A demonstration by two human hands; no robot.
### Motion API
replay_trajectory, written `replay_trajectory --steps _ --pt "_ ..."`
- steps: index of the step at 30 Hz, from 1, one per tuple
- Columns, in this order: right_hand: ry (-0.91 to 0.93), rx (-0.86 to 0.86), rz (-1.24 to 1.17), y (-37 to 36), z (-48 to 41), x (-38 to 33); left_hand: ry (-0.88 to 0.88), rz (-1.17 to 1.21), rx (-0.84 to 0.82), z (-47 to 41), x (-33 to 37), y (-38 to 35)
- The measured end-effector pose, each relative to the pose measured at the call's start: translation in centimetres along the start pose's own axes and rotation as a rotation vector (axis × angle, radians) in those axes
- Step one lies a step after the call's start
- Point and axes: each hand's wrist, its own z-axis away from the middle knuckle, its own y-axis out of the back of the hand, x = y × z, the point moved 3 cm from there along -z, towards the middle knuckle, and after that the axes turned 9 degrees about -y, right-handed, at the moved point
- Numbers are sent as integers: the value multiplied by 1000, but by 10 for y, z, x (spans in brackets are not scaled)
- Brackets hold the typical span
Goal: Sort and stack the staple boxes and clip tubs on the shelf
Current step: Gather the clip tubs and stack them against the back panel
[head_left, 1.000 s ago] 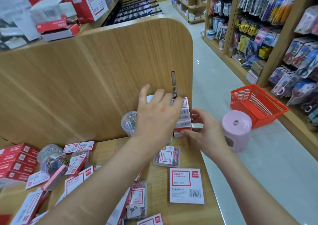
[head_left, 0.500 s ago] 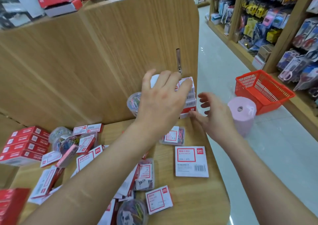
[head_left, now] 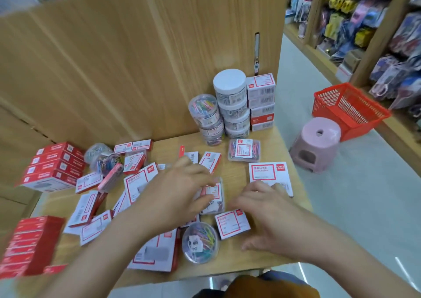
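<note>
Head view. The left hand (head_left: 180, 195) is being held low over the loose boxes scattered mid-shelf (head_left: 250, 260). Its grip is being curled about a clear clip box (head_left: 215, 203) with a red-framed label. The fingers are lying at the box's far edge and the thumb over its near left part. The picture is blurred by motion, so whether the grip is truly clamping the box cannot be told.

The right hand (head_left: 271, 218) is being held just right of that box. Its grip is open, with the fingers spread and loosely bent, and nothing is being held. The fingertips are overlapping the near edge of a large white staple box (head_left: 266, 172); contact cannot be told. A small white staple box (head_left: 231, 223) and a round tub of coloured clips (head_left: 200, 243) are lying between the two hands.

The sorted goods are being kept in the far right corner, against the wooden panel (head_left: 136, 69). Standing side by side there are a stack of coloured-clip tubs (head_left: 205, 115), a taller stack of white-lidded tubs (head_left: 231, 101) and a stack of staple boxes (head_left: 262, 101). A stack of red staple boxes (head_left: 54, 165) is sitting at the shelf's left.
</note>
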Motion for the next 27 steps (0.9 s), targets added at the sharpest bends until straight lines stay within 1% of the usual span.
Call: replay_trajectory --steps 3,6,8,11,12,14,15,17,18,22,24,26,27 --pt "-35 59 -15 -9 0 -3 31 52 100 14 -5 3" --pt "-118 86 -176 -10 4 0 127 159 237 26 -15 9" --pt "-190 109 -443 -7 9 1 217 192 296 32 -20 13" --pt "-273 154 -1012 5 13 -2 297 200 350 36 -29 16" --pt "-327 169 -1170 8 13 -3 324 218 360 36 -32 18" --pt "-455 171 -1427 12 10 -6 376 272 357 34 -37 21" --pt "-508 176 -1512 14 8 -7 396 292 347 32 -38 23" --pt "-570 212 -1550 19 4 -9 414 326 339 26 -41 24" --pt "-562 229 -1562 23 1 -10 416 360 339 22 -42 24" --pt "-459 279 -1651 37 -14 -8 430 493 325 4 -43 21" --pt "-401 279 -1689 38 -22 -4 461 523 385 -1 -49 23" --pt "-358 272 -1722 36 -29 2 499 489 427 -2 -59 25" --pt "-354 265 -1733 35 -31 4 527 424 397 -1 -64 25"
